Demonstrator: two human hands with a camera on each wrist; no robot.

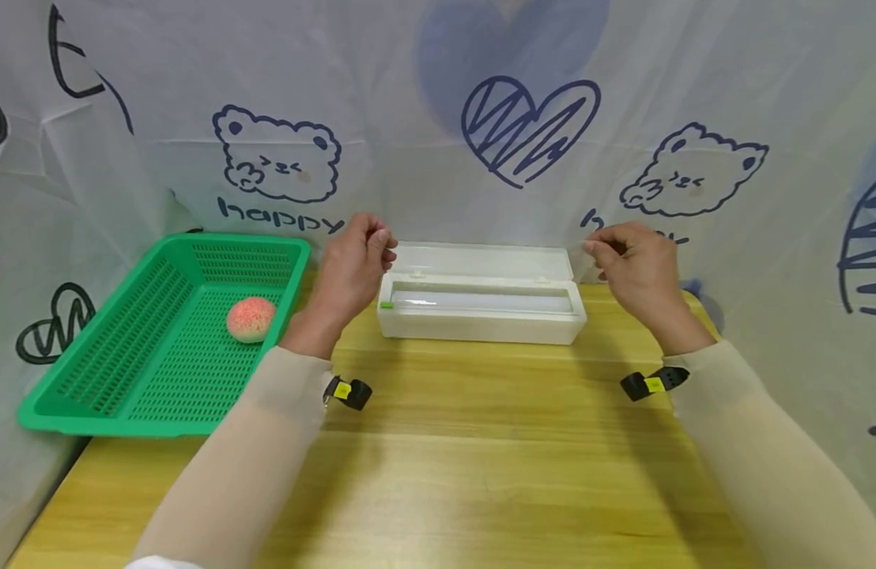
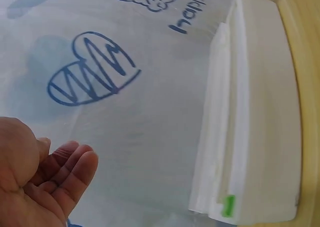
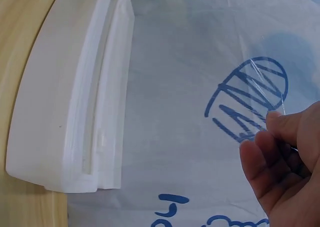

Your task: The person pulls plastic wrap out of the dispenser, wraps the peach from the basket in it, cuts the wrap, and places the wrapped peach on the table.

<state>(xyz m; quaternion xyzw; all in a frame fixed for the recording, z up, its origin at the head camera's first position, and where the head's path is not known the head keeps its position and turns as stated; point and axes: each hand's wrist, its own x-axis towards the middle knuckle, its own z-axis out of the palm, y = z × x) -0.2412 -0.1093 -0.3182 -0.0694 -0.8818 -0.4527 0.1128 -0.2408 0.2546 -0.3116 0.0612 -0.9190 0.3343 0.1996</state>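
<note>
A long white cling film dispenser box (image 1: 481,329) stands at the back of the table, its lid (image 1: 481,259) tipped up behind it. Through the slot a pale roll (image 1: 484,301) shows, with a green tab (image 1: 387,305) at the left end. My left hand (image 1: 354,265) is raised at the box's left end, thumb and fingers pinched together on clear film. Beyond the right end, my right hand (image 1: 640,269) pinches the cling film (image 3: 256,71), whose creases glint above the thumb in the right wrist view. Being transparent, the sheet's full outline is hard to see.
On the left, a green plastic basket (image 1: 160,427) holds a pink and cream peach-like ball (image 1: 251,319). A printed white curtain (image 1: 409,95) hangs directly behind the box. The wooden table (image 1: 481,458) extends toward me.
</note>
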